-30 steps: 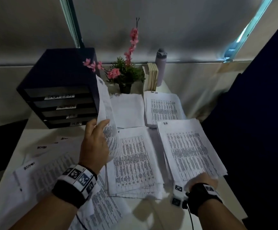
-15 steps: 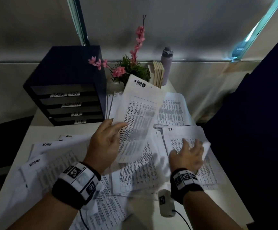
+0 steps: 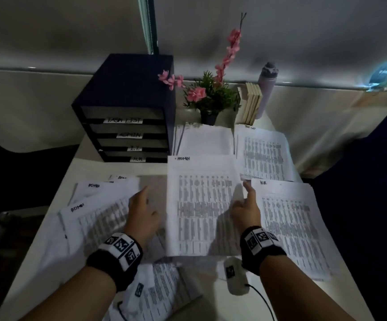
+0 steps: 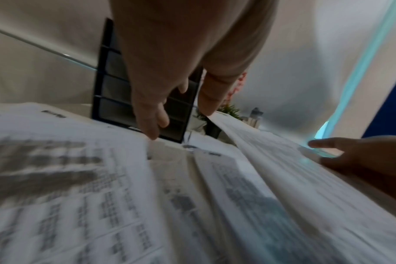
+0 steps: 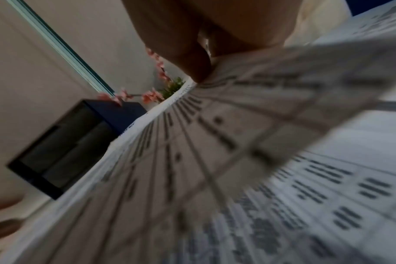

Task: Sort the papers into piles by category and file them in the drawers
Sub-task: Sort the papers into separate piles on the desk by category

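ADMIN sheet [image 3: 201, 205] was flanked by left hand [image 3: 141, 212] & right hand [image 3: 245, 205], both released; unsorted heap [image 3: 90, 218] could be nudged askew

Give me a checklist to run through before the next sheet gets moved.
1. ADMIN sheet lies on the middle pile: ok.
2. Left hand free of paper: ok, fingers relaxed.
3. Right hand clear of the sheet: not ok, it touches the sheet's right edge.
4. Loose papers on the left sorted: not ok, fanned and unstacked.
5. Drawer unit labels readable: ok.
6. Drawers open for filing: cannot tell.
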`<action>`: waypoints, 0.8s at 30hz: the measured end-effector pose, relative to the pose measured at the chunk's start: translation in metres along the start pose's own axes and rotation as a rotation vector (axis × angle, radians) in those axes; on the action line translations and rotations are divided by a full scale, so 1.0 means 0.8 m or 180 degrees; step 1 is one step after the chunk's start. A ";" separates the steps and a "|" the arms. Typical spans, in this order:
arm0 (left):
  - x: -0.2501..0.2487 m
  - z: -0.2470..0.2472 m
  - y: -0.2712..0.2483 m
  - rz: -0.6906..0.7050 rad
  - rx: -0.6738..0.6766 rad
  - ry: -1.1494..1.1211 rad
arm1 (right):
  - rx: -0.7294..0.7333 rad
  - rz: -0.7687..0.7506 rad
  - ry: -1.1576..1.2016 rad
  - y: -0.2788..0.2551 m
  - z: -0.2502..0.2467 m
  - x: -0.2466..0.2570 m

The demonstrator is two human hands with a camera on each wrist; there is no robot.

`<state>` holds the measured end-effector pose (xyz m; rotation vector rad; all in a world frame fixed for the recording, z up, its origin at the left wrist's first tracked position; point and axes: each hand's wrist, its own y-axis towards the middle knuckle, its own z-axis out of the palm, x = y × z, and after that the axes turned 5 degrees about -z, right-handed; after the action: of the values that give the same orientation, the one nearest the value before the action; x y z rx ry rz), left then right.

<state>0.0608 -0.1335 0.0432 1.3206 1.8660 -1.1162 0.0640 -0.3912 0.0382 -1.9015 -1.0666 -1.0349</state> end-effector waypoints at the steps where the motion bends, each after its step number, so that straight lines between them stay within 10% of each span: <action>1: 0.014 -0.006 0.002 -0.0217 -0.0062 0.0145 | -0.0057 0.0003 -0.0293 0.004 -0.001 -0.007; 7: 0.109 -0.054 0.014 -0.1302 -0.0514 0.1007 | -0.0226 -0.0152 -0.2572 0.008 0.010 -0.029; 10: 0.153 -0.080 0.007 -0.1713 -0.0465 0.1528 | 0.0393 -0.0756 -0.2930 -0.003 0.044 -0.030; 15: 0.191 -0.091 -0.010 -0.1821 -0.0268 0.1766 | 0.1743 -0.0874 -0.3292 -0.017 0.079 -0.041; 24: 0.213 -0.093 -0.032 -0.1671 -0.0160 0.1816 | 0.1907 -0.1038 -0.2199 -0.044 0.142 0.014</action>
<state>-0.0199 0.0046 -0.0547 1.2364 2.7576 -0.9793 0.0696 -0.2762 0.0068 -1.6161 -1.8709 -0.1229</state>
